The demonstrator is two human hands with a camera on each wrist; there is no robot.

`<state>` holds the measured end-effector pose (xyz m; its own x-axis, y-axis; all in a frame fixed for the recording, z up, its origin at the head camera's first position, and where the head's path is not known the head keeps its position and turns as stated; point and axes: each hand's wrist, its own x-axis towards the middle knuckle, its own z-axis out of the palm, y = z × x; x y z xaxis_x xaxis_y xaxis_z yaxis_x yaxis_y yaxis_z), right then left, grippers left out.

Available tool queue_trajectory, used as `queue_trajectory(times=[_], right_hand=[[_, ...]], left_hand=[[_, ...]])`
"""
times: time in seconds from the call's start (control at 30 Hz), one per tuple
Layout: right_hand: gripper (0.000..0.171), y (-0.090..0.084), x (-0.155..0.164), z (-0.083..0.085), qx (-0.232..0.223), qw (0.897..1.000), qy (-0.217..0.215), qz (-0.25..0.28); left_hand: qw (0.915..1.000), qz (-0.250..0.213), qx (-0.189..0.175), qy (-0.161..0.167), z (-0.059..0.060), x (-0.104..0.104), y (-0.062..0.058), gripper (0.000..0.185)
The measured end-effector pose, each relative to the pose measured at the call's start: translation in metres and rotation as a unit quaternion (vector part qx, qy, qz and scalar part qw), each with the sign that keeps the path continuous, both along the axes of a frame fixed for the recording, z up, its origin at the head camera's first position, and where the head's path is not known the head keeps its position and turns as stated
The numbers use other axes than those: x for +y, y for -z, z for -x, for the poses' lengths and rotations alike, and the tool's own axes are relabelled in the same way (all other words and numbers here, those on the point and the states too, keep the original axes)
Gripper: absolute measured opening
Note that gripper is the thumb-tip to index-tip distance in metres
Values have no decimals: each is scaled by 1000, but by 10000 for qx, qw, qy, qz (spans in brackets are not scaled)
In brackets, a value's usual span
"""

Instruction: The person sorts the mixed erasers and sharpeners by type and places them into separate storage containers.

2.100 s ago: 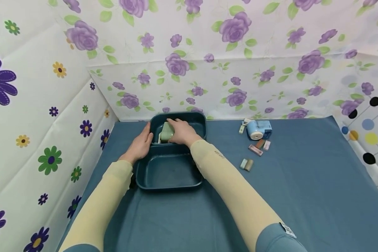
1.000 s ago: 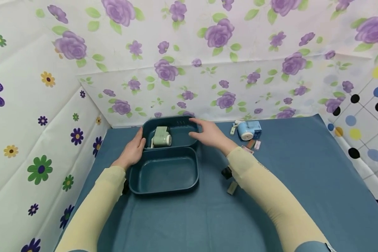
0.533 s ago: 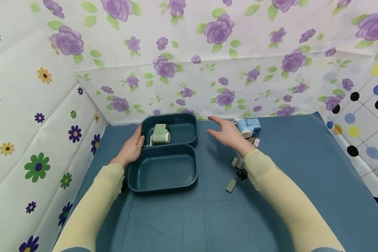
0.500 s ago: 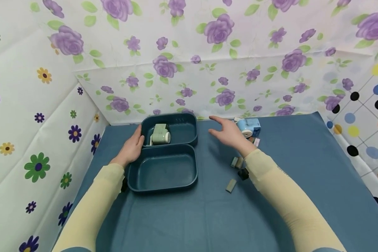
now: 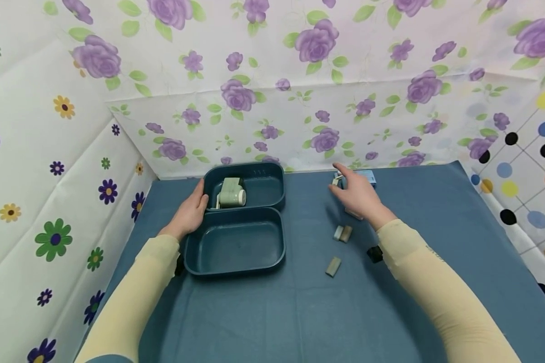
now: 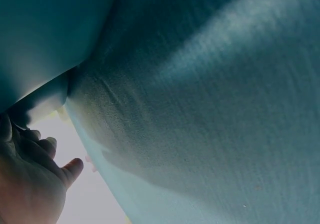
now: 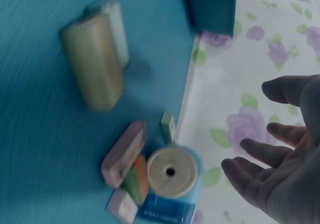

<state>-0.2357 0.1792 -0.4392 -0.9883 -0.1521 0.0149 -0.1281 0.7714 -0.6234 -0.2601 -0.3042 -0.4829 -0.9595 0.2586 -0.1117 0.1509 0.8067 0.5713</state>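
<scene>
My left hand rests against the left side of the far dark-teal tray, its fingers nearly straight along the wall. Inside that tray, at the left, lies a pale green crank pencil sharpener. My right hand hangs in the air with fingers spread and nothing held. It partly covers a blue pencil sharpener in the head view. The right wrist view shows this sharpener's round cream part, with a pink eraser, an orange-and-green eraser and a whitish eraser beside it.
A second teal tray stands directly in front of the far one. Right of the trays lie a pale eraser against a brownish eraser, and a grey-green eraser nearer me. A floral wall sheet rises behind the table.
My right hand let go of the green sharpener in the far tray, withdrew, and moved right to the blue sharpener. My left hand stayed at the far tray's side.
</scene>
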Motion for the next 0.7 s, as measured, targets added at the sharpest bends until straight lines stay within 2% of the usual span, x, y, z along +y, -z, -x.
queue_trajectory(times=[0.33, 0.53, 0.7], right_hand=[[92, -4, 23, 1, 236, 9959, 722, -498], [105, 7, 34, 3, -110, 9890, 1077, -1004], [113, 16, 39, 4, -499, 9847, 1265, -1093]], left_hand=[[9998, 146, 106, 78, 1, 0, -1, 63], [9997, 201, 96, 88, 0, 2, -3, 63], [9996, 232, -24, 126, -2, 3, -5, 64]])
